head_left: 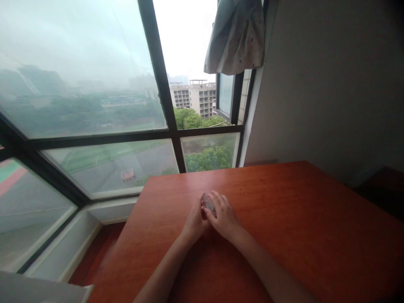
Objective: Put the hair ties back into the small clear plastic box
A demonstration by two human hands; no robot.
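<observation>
A small grey, faintly patterned object (pixel 208 203) is held between my two hands over the wooden table (pixel 284 198). Its exact kind is too small and too covered by fingers to make out. Around its left side curl the fingers of my left hand (pixel 196 218). My right hand (pixel 224 214) wraps the right side, with the thumb lying across the near edge and the fingers over the far edge. Both hands are close together and closed on the same object. Whether it touches the tabletop is hidden.
Beyond the table's far edge stands a window with dark frames (pixel 170 113), one pane swung outward. A pale cloth (pixel 236 38) hangs at its upper right. The wall (pixel 331 84) rises on the right. A white ledge (pixel 41 288) juts in at the lower left.
</observation>
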